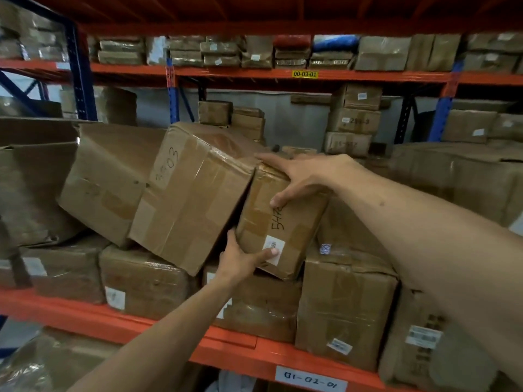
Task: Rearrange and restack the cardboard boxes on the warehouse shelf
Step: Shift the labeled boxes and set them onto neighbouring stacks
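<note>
Between your two hands sits a small tilted box (278, 222): your right hand (302, 176) clamps its top edge, your left hand (240, 260) grips its lower corner. It leans against a bigger tilted box (192, 193), atop boxes on the orange shelf (85, 315).

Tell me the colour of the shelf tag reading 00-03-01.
Yellow with black digits, on the orange upper beam; the shelf tag shows in the head view.

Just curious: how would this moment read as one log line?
left hand: under small box | right hand: on its top | box: tilted, gripped | neighbour box: leaning
</note>
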The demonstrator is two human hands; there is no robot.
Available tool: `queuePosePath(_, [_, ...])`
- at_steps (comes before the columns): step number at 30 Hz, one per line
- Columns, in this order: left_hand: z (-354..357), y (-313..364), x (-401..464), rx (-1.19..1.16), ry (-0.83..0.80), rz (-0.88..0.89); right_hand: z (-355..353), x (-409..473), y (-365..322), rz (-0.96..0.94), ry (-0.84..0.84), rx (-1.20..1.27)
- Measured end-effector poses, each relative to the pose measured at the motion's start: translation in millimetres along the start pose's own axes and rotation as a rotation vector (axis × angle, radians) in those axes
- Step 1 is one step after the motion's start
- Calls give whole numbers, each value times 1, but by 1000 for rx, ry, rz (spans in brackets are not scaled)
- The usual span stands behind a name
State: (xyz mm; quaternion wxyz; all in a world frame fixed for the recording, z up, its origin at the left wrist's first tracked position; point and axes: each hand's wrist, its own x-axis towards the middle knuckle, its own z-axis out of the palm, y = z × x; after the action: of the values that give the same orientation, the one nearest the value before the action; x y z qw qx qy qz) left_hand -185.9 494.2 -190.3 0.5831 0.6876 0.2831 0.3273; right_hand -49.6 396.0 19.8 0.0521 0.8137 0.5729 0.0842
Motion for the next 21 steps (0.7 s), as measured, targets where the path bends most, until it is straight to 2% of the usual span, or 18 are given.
queuePosePath(3, [8, 7, 1, -48, 53, 15, -6, -3, 6, -41, -20, 36])
queuePosePath(6, [9, 22, 6, 21, 70, 110, -7, -22, 28, 23, 7, 176])
queuePosePath(9, [13, 45, 5, 90, 57, 246, 14, -51, 53, 93, 127, 311])
queuePosePath(15, [18, 52, 0, 156, 77, 260, 36, -58, 52, 101, 331, 414])
queuePosePath(21, [18, 53, 7, 191, 88, 316, 14, -43, 81, 59, 273, 376])
